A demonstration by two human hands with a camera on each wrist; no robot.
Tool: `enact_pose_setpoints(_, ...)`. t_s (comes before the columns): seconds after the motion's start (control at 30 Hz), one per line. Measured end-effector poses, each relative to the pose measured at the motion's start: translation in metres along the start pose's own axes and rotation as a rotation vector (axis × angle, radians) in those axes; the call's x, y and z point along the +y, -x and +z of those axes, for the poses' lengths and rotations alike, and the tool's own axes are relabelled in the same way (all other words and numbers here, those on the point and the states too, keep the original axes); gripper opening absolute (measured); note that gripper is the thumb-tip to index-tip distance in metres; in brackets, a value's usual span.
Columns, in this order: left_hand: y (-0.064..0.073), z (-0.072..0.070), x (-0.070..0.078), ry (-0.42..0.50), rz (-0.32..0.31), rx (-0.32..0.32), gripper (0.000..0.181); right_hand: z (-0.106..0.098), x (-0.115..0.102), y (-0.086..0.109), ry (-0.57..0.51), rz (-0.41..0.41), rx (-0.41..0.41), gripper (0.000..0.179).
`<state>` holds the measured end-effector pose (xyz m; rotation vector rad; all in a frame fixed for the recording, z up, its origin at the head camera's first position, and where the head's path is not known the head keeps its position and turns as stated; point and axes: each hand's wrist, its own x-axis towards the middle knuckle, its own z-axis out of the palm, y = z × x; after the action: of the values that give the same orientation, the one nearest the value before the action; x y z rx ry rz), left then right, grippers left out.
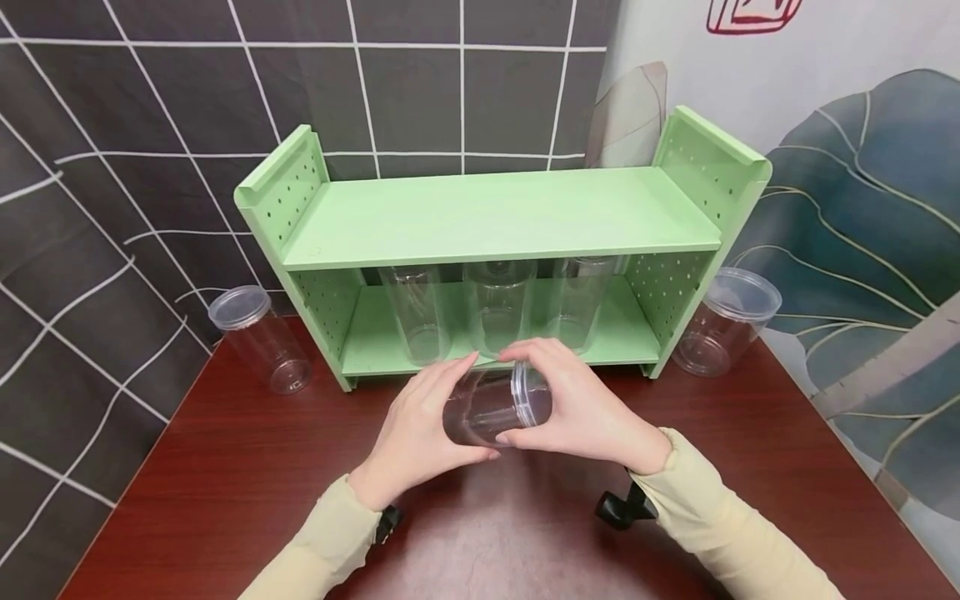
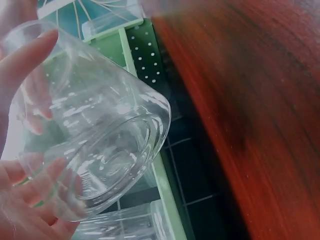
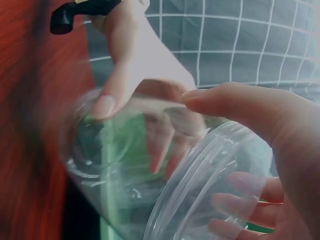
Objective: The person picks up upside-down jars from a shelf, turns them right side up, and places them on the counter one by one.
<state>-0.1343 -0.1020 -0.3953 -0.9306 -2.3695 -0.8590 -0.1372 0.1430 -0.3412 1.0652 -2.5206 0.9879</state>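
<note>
A clear plastic jar [image 1: 480, 408] lies on its side in the air between both hands, in front of the green rack. The left hand [image 1: 420, 417] holds it around the base end, thumb below and fingers above in the head view. At the other end, the right hand [image 1: 581, 408] grips around the clear lid [image 3: 200, 185], its thumb and fingers on opposite sides. The round base [image 2: 115, 160] of the jar fills the middle of the left wrist view. Through the clear wall, fingers show in both wrist views.
The green two-level rack [image 1: 495, 217] stands at the back of the dark red table [image 1: 247, 500]. Three clear jars [image 1: 498, 312] stand on its lower shelf. One lidded jar [image 1: 262, 342] stands left of the rack, a wider one [image 1: 723, 321] right of it.
</note>
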Motion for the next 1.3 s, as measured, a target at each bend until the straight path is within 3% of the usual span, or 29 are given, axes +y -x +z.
enact_pose_setpoints(0.2, 0.005, 0.005, -0.003, 0.000, -0.049, 0.017, 0.111, -0.007, -0.009, -0.004, -0.052, -0.010, 0.036, 0.080)
enact_pose_setpoints(0.43, 0.011, 0.003, -0.011, 0.047, -0.154, 0.049, 0.110, -0.032, -0.001, 0.000, -0.058, 0.014, 0.229, 0.079)
enact_pose_setpoints(0.67, 0.019, -0.009, -0.020, 0.085, -0.266, 0.084, 0.103, -0.063, 0.011, 0.012, -0.069, 0.138, 0.488, 0.072)
enact_pose_setpoints(0.9, 0.028, -0.026, -0.031, 0.083, -0.301, 0.182, 0.102, -0.093, 0.021, 0.026, -0.110, 0.265, 0.689, 0.062)
enact_pose_setpoints(1.13, 0.040, -0.047, -0.040, 0.033, -0.340, 0.252, 0.103, -0.118, 0.037, 0.036, -0.166, 0.325, 0.987, 0.057)
enact_pose_setpoints(1.23, 0.045, -0.056, -0.044, 0.019, -0.369, 0.280, 0.101, -0.124, 0.046, 0.039, -0.158, 0.397, 1.028, 0.060)
enact_pose_setpoints(1.3, 0.049, -0.063, -0.046, 0.014, -0.393, 0.298, 0.098, -0.127, 0.053, 0.042, -0.146, 0.458, 1.008, 0.062)
